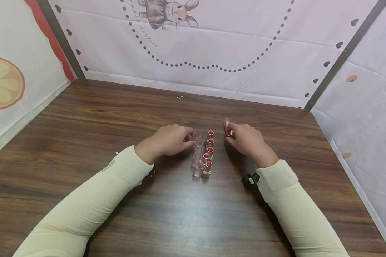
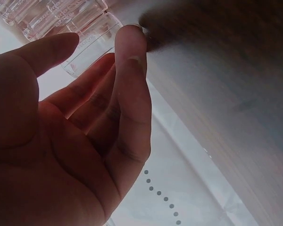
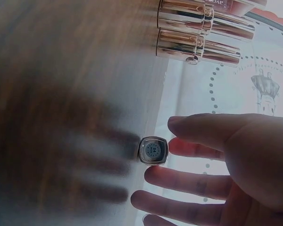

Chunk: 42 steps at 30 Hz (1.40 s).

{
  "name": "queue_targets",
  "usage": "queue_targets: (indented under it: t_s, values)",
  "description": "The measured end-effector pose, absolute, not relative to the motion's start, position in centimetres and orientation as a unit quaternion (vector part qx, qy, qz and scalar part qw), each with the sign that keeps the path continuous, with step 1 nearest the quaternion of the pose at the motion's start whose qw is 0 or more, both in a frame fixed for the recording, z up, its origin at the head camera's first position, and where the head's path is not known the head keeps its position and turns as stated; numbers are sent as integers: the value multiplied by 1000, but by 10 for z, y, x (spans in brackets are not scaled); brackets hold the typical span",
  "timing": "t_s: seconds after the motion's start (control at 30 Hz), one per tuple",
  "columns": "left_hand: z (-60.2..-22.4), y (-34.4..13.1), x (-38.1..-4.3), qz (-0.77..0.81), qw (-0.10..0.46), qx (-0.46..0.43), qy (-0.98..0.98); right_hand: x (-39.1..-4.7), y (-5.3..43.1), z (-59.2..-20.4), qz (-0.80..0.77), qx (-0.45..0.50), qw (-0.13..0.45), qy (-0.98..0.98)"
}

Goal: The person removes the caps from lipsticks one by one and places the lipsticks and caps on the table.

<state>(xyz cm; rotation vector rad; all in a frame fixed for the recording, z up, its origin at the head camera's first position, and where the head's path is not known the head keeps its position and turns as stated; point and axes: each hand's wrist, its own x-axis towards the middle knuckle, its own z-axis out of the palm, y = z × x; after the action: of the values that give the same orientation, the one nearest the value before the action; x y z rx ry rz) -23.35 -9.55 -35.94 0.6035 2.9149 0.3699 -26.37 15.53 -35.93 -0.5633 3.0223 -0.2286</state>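
Several clear pinkish lipstick caps (image 1: 197, 156) stand in a row, beside a row of upright gold lipsticks (image 1: 208, 166) with red tips showing. My left hand (image 1: 168, 140) is at the far end of the cap row. Its thumb and forefinger lie around the farthest cap (image 2: 92, 44), loosely bent; a firm hold does not show. To the right of the rows, another lipstick (image 1: 226, 125) lies on its side, its square base (image 3: 153, 150) facing the wrist camera. Around it my right hand (image 1: 247, 140) reaches with thumb and fingers spread, the thumb apart from it.
The dark wooden table (image 1: 141, 221) carries the rows near its middle. Small white bits (image 1: 179, 97) lie toward the back. Printed cloth walls (image 1: 212, 46) enclose the back and both sides.
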Motion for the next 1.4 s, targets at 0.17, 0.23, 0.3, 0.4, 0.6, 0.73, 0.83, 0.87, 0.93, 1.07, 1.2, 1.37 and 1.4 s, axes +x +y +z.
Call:
queue_targets:
  t_s: [0.17,0.23,0.3,0.4,0.6,0.73,0.83,0.87,0.93,1.07,1.2,1.37,1.4]
  values:
    - [-360,-96,-234,124,70,202,969,-264,156,-359,-74,-182,32,980]
    - [-360,-96,-234,124,70,201,969,-264,155,-358,-75,-181,33,980]
    - [-360,-96,-234,124,71,202,969,-264,155,-359,-75,-179,34,980]
    - [-360,-96,-234,125,70,203,969,-264,155,-359,-75,-178,35,981]
    - [-360,-95,-234,126,69,204,968,-264,156,-361,-75,-174,32,981]
    - [-360,-95,-233,124,70,204,969,-263,156,-360,-71,-165,32,983]
    - [-359,-95,-233,124,71,203,969,-263,156,-359,-68,-161,34,984]
    - [-359,-95,-233,123,70,203,969,-263,156,-359,-67,-160,34,984]
    - [-359,-95,-233,123,70,203,969,-264,156,-359,-67,-161,34,984]
    - [-358,-96,-234,123,71,201,969,-265,157,-359,-73,-164,34,983]
    - [-358,-96,-234,125,75,200,969,-265,157,-359,-75,-167,29,983]
    - [-358,-97,-233,125,77,201,968,-267,157,-359,-76,-170,27,982]
    - [-358,-97,-233,126,76,202,968,-267,157,-359,-76,-171,27,982]
